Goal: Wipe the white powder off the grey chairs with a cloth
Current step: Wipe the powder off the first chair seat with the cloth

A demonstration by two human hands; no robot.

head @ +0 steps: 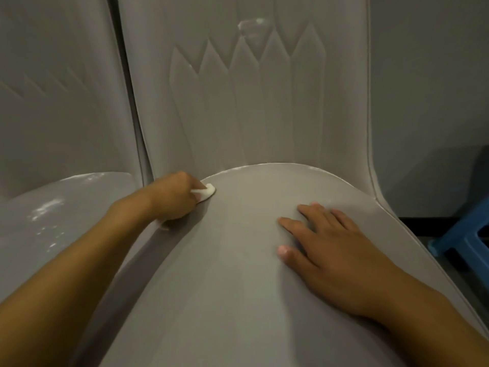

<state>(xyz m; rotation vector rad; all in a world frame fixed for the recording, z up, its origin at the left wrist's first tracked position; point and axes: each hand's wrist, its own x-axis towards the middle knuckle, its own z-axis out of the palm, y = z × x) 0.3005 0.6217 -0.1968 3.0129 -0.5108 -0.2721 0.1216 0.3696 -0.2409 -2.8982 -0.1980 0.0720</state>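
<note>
The one head-worn, wide-angle camera is looking forward and steeply down from close above the front edge of a grey chair seat (238,274), facing its backrest (251,115); a neighbouring seat (53,207) is showing at the left edge.

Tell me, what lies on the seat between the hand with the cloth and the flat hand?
Only bare grey seat: the head view shows nothing between the left hand, gripping the white cloth, and the right hand resting flat.

The moulded grey plastic chair (238,260) looks smooth and matt; the small white cloth wad (205,193) looks soft; the blue plastic stool (465,234) is glossy.
</note>
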